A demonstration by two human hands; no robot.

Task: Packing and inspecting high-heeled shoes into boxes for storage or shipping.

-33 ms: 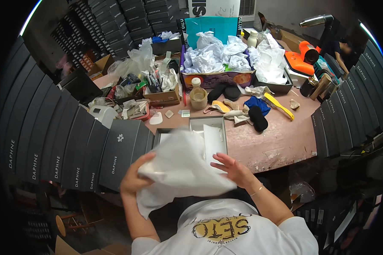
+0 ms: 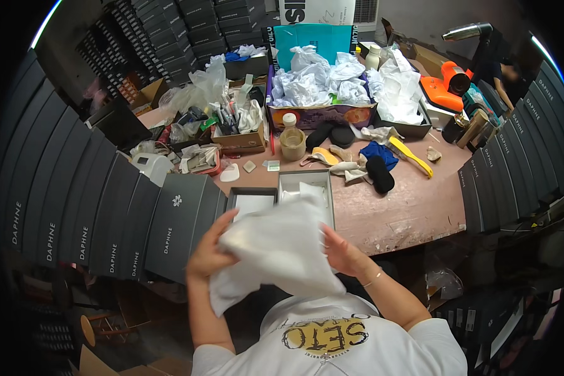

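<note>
A white, soft wrapping sheet, bunched into a bundle, hangs in front of my body; a faint yellowish shape shows through at its left. My left hand grips the bundle's left side, thumb on top. At the right edge, my right hand has its fingers stretched out against or just beside the sheet; the fingertips are partly hidden, so contact is hard to judge. Beyond the bundle, an open grey box with white paper inside lies on the table beside a dark-rimmed box part.
Dark shoe boxes line the left, with more boxes at the right. On the pink table lie a yellow-handled brush, a black pad, a blue cloth and a jar. Behind stands a carton of crumpled paper.
The bundle has moved slightly right and closer to my right hand. My left hand has shifted right with it, and my right hand has come in toward its edge. More of the dark-rimmed box part shows.
</note>
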